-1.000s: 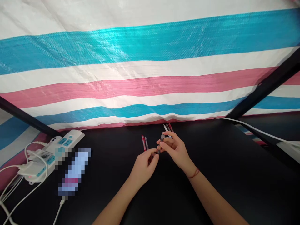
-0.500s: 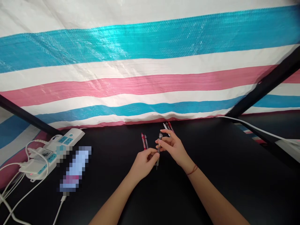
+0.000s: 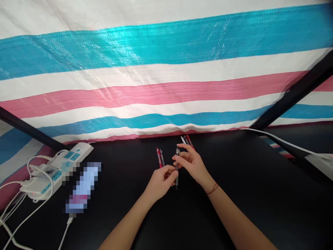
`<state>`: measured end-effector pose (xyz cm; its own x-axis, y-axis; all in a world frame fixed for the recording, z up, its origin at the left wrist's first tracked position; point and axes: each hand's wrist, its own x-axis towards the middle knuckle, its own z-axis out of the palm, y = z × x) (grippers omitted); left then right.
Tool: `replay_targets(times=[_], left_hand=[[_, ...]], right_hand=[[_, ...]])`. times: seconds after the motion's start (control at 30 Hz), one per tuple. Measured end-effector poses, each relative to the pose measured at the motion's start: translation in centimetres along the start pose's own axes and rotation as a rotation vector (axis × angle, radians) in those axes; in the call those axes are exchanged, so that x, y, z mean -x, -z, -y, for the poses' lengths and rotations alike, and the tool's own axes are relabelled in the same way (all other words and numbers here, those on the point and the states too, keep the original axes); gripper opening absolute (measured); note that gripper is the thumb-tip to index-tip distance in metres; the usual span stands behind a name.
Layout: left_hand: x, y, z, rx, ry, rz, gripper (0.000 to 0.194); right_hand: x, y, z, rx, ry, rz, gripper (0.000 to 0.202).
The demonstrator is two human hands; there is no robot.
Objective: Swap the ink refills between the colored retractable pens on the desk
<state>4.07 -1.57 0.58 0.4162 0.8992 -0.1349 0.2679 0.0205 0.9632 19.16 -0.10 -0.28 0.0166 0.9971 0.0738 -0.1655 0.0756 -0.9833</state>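
Note:
A slim dark pen [image 3: 177,180] with a partly clear barrel is held nearly in line with my view, its tip toward me. My left hand [image 3: 161,180] pinches its lower part between thumb and fingers. Around its upper part, my right hand [image 3: 191,163] has closed its thumb and fingers, with the index finger at the top end. Just beyond my left hand lie a red pen [image 3: 159,157] and a grey pen [image 3: 162,157]. Behind my right hand lie several more pens, among them a white one [image 3: 183,140] and a red one [image 3: 190,141], partly hidden.
On the black table [image 3: 117,194], a white power strip [image 3: 58,172] with plugs and cables lies at the left. Beside it is a blurred-out phone [image 3: 84,187] on a charging cable. A striped tarp [image 3: 161,93] hangs behind. A white cable [image 3: 281,139] crosses the right back.
The pen has turned slightly, its lower tip shifting a little to the right. Both hands keep their grip in nearly the same place.

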Motion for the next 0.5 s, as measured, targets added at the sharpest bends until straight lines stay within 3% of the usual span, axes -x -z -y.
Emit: replay_targets(times=[0.5], left_hand=[[0.01,-0.36,0.13,0.069,0.036,0.019,0.022]], right_hand=[[-0.05,0.09,0.14,0.018,0.002,0.01,0.037]])
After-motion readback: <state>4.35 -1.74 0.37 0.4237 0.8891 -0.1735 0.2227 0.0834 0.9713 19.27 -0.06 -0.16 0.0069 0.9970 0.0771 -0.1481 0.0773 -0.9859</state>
